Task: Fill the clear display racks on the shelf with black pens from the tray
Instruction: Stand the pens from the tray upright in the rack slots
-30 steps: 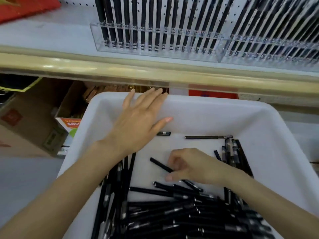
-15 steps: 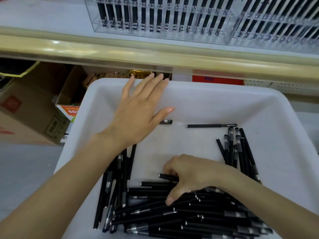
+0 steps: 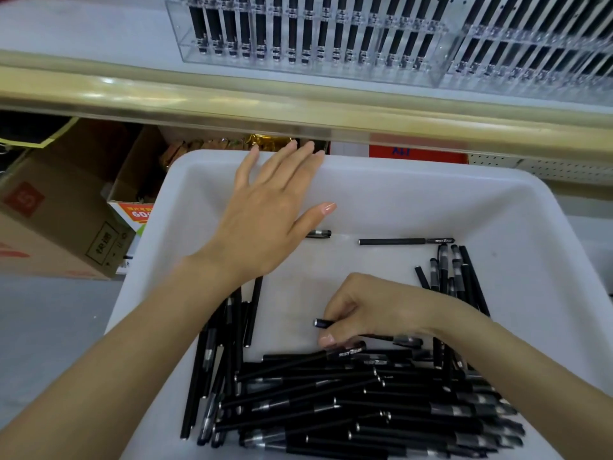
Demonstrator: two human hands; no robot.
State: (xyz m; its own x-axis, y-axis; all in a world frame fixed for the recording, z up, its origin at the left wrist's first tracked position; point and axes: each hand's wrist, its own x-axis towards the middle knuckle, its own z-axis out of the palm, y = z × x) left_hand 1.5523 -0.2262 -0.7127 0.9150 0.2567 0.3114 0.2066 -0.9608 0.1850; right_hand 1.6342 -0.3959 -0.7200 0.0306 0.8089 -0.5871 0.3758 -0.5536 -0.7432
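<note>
Many black pens (image 3: 331, 403) lie in a loose, crossed heap in the near half of the white plastic tray (image 3: 431, 174). A smaller bundle lies along its right wall, and 1 lone pen (image 3: 404, 241) lies apart near the far wall. The right hand (image 3: 374, 310) is low at the far edge of the heap, with its fingers curled around 1 pen (image 3: 323, 323) whose dark end sticks out to the left; I cannot tell whether it holds more than 1. The left hand (image 3: 265, 220) is flat and spread with straight fingers and holds nothing. Its fingertips are at the far rim of the tray, but whether they press the rim or only hover is not clear. Above, on the shelf (image 3: 83, 31), 2 clear display racks (image 3: 315, 38) stand side by side, and every slot that shows carries an upright pen. I judge the pens to be light and stiff, with smooth round barrels, so they will roll and slip easily. Pulling 1 from the heap may drag its neighbours. A pinch at the middle of the barrel looks safest for lifting. For the rack, a hold nearer the upper end would leave the lower end free to enter a slot. The racks look light too, so a hard push could shift them.
</note>
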